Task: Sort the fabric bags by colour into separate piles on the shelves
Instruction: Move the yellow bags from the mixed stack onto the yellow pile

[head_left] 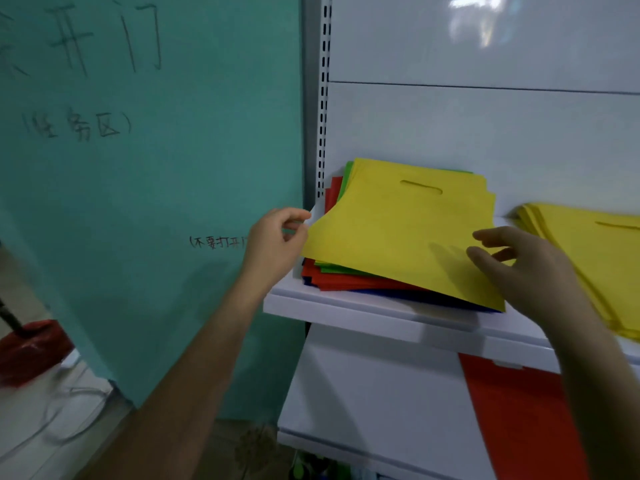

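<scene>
Head view, the only one.

Mixed stack (346,280) sits at the left end of the white shelf (346,311), against the slotted upright. Layers visible at the edges: yellow on top, then green, red, and blue at the bottom. The top yellow bag (398,230) lies skewed on the stack with its handle slot toward the back panel. Its near-left corner is lifted off the layers below.

Left hand (277,242) is at that lifted corner. The fingers (294,216) are curled, thumb and forefinger pinching the bag's edge. Right hand (530,271) is over the bag's right edge, fingers spread and relaxed. I can't tell if the thumb goes under the fabric.

Key relation: the yellow pile (595,258) is on the same shelf, to the right of the stack and just past the right hand. A strip of bare shelf lies between the two. So the bag has to travel right, roughly along the shelf. The right hand is the nearer one to the target. The left hand is on the far side from it and is the one doing the lifting.

My read: one yellow bag is being peeled off, next stop the yellow pile. Risk is the green bag underneath dragging along.

A red bag (512,410) lies on the lower shelf (363,393). A teal wall (156,168) with handwriting is to the left.
</scene>
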### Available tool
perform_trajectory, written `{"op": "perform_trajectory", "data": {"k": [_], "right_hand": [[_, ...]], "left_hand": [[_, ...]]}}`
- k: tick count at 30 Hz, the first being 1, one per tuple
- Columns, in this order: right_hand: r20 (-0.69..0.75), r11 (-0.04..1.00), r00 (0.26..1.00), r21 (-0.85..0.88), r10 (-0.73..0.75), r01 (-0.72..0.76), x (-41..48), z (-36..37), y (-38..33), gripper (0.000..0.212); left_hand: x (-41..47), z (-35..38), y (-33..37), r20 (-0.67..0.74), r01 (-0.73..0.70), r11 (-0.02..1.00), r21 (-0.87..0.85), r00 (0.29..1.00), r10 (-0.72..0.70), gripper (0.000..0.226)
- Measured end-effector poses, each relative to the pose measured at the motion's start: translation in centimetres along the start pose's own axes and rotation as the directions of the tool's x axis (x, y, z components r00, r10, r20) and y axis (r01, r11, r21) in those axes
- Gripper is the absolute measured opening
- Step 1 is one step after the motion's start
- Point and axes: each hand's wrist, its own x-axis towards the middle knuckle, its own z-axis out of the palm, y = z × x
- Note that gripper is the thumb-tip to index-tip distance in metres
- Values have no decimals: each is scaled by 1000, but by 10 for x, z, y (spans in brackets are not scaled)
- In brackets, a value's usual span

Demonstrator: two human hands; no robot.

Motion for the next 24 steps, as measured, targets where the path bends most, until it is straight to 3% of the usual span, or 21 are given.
{"op": "perform_trajectory", "data": {"k": [5, 9, 13, 17, 24], "right_hand": [[2, 987, 991, -89, 134, -133, 1, 11, -8, 37], [43, 920, 948, -257, 316, -295, 9, 27, -13, 53], [38, 848, 902, -359, 430, -389, 11, 30, -21, 59], [-10, 836, 880, -307, 474, -454, 10, 33, -33, 57], [-115, 826, 821, -10, 559, -563, 10, 35, -50, 57]], "left_hand": [[49, 21, -12, 152, 12, 998, 60, 988, -21, 24], [78, 39, -25, 339, 28, 992, 119, 938, -68, 40], [91, 48, -32, 374, 8, 999, 41, 927, -23, 39], [97, 51, -38, 407, -47, 999, -26, 912, 53, 40], [101, 49, -39, 430, -115, 989, -92, 891, 144, 41]]}}
